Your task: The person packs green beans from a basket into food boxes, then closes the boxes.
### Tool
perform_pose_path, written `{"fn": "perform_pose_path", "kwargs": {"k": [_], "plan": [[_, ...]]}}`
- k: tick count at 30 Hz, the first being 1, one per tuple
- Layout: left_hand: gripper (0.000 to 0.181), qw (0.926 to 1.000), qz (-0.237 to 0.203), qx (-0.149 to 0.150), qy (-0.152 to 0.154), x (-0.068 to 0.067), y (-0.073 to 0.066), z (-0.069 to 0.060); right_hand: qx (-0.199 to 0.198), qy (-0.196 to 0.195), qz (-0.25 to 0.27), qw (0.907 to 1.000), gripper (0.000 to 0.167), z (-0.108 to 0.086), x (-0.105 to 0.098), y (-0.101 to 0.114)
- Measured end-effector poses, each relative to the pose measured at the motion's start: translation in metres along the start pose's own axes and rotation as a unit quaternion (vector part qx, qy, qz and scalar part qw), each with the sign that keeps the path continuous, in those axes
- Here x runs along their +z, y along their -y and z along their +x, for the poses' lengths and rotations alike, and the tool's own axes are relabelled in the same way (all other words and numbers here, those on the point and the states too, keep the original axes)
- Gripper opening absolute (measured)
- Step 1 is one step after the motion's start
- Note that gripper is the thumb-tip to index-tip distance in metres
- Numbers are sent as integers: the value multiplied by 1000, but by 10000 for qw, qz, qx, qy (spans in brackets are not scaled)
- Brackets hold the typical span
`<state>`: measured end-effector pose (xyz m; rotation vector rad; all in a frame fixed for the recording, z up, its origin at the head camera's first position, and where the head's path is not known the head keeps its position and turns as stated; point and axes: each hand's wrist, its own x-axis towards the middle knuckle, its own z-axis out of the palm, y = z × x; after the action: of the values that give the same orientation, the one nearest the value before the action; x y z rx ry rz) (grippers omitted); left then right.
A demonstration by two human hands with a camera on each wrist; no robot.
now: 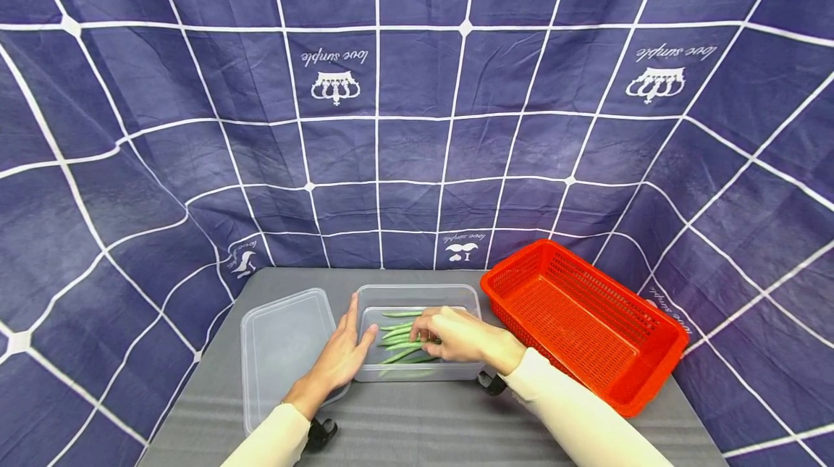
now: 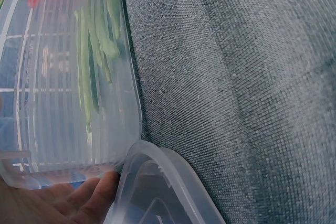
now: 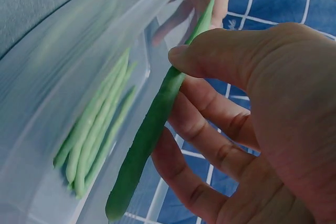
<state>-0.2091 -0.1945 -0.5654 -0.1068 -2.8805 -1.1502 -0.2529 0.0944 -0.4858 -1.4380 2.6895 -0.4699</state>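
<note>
My right hand (image 1: 449, 333) is over the clear plastic container (image 1: 417, 374), pinching a green bean (image 3: 149, 129) between thumb and fingers. Seen from the right wrist, that bean is tilted, with more green beans (image 3: 100, 129) lying inside behind it. They lie side by side on the container's floor, partly hidden by the right hand in the head view. My left hand (image 1: 342, 355) rests against the container's left end, its fingers extended along the wall and the thumb near the rim. In the left wrist view, its fingers (image 2: 94, 200) touch the outside of the end wall.
A translucent lid (image 1: 287, 358) lies left of the container, partly beneath the left hand and forearm. To the right stands a red plastic basket (image 1: 567, 308), set at an angle. Grey cloth covers the table (image 1: 404, 423), and a blue checked curtain (image 1: 417, 148) surrounds it.
</note>
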Motion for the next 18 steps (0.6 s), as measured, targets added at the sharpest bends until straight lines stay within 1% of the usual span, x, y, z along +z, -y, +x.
{"fn": "perform_pose_path", "kwargs": {"k": [7,13,18], "plan": [[89,10000,2,-22,16,1,1,0,-266,-55,19,9996,21,3,6,5],[90,10000,27,-10,9,1,1,0,-278,27,216,9994,22,4,7,6],[90,10000,17,-5,-5,0,1,0,-309,-4,328,9990,21,3,7,6]]}}
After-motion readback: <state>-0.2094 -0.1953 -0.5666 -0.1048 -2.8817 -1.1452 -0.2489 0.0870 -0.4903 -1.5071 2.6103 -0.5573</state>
